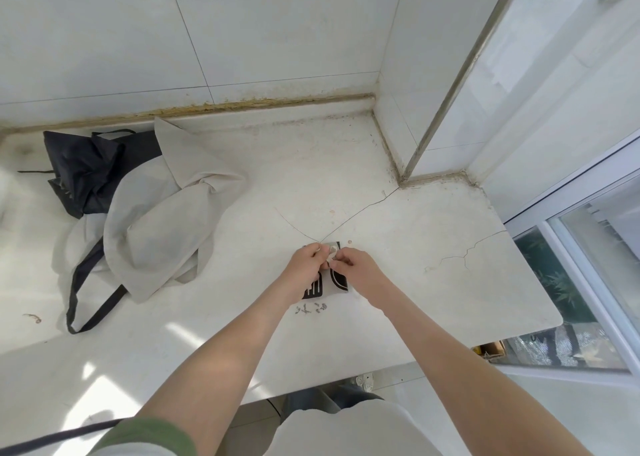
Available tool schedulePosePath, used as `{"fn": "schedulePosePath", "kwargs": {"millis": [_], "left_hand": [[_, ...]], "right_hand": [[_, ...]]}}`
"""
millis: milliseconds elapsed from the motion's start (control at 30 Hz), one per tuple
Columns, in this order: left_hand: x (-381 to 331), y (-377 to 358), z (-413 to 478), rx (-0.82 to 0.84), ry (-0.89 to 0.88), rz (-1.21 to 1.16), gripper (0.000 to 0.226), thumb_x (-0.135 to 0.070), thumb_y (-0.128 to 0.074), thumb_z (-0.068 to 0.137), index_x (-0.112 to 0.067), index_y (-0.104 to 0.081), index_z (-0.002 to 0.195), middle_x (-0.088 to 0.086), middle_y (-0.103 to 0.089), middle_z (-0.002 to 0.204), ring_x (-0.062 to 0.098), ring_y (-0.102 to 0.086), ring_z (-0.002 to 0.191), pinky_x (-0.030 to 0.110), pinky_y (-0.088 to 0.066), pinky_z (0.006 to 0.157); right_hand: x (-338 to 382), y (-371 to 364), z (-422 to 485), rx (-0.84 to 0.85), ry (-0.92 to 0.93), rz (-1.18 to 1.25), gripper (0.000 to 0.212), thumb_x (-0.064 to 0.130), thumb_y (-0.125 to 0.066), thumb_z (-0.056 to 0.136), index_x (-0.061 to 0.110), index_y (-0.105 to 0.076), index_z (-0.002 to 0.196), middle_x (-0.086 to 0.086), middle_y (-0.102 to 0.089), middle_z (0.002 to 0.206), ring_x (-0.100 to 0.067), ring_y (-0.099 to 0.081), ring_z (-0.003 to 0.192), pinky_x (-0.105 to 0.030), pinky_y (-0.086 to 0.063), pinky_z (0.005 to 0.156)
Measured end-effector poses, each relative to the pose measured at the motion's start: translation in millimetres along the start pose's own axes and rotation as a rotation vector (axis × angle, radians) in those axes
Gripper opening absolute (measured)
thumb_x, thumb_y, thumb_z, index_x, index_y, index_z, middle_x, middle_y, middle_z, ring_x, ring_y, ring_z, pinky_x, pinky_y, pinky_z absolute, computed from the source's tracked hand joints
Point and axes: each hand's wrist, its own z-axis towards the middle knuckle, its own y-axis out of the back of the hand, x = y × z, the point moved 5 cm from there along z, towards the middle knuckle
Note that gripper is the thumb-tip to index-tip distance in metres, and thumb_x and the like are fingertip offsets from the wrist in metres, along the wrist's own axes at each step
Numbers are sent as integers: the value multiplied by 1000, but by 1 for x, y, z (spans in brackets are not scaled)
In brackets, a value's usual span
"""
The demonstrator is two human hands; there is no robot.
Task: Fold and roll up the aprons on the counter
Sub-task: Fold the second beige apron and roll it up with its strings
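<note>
Directly under both hands (304, 265) (360, 270): folded apron (340, 281)

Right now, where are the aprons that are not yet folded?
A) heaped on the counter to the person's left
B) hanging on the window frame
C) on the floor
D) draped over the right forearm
A: the crumpled beige apron and the dark apron lie heaped on the counter, left of the left hand and right hand, which pinch a small printed bundle.
</note>
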Motion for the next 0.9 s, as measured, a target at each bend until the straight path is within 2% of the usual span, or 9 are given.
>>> {"fn": "schedulePosePath", "kwargs": {"millis": [167,300,400,467,500,600,700,767,900], "left_hand": [[0,1,-6,41,57,-248,24,-19,-47,101,-13,-60,82,-1,-45,67,4,-35,48,16,-24,44],[-4,-1,-15,142,83,-253,24,-14,-46,101,-11,-60,81,-2,-54,67,-2,-40,40,13,-28,45],[-10,5,-18,188,2,-32,21,-10,-53,97,-16,-68,83,-9,-66,75,1,-58,67,17,-44,70],[-16,13,-18,151,-82,154,18,-10,-58,93,-20,-71,86,-6,-70,92,8,-61,92,21,-44,87],[-18,16,-18,110,-127,229,15,-10,-60,91,-20,-71,88,-4,-69,98,9,-60,98,17,-43,88],[-23,21,-19,-42,-274,397,11,-8,-62,88,-16,-62,96,-3,-64,97,10,-58,94,5,-38,73],[-30,18,-20,-108,-417,630,11,-3,-51,91,-10,-57,97,4,-61,100,18,-55,93,18,-41,73],[-31,9,-19,-122,-467,898,16,-2,-42,93,-5,-53,104,8,-55,105,23,-51,97,27,-39,71],[-36,7,-23,-241,-496,1096,20,-5,-37,95,-3,-45,113,10,-51,111,25,-50,98,29,-35,66]], "right_hand": [[-1,3,-2,34,-45,92,27,8,-49,96,18,-50,72,7,-38,64,-7,-33,58,-16,-27,54],[-4,1,2,110,-151,84,27,10,-43,100,19,-51,75,7,-38,63,-7,-34,57,-18,-28,55],[-5,-2,8,148,-214,15,18,15,-42,100,13,-50,85,0,-43,69,-11,-42,59,-21,-33,53],[-3,-3,9,157,-231,-22,14,16,-41,100,11,-51,91,1,-49,76,-11,-52,62,-20,-38,54],[-1,-3,9,158,-231,-26,15,15,-40,100,11,-51,91,0,-51,78,-11,-55,61,-20,-38,53],[5,-5,12,149,-212,5,24,6,-35,99,12,-49,79,-3,-49,76,-14,-46,52,-18,-30,45],[9,-9,13,138,-218,106,27,6,-38,98,12,-45,72,-4,-44,69,-12,-31,50,-17,-20,41],[11,-11,12,148,-210,136,29,18,-44,99,13,-45,70,-1,-45,64,-10,-30,49,-17,-19,42],[12,-11,12,132,-199,211,38,23,-43,99,14,-49,62,-3,-46,63,-11,-27,48,-19,-16,43]]}}
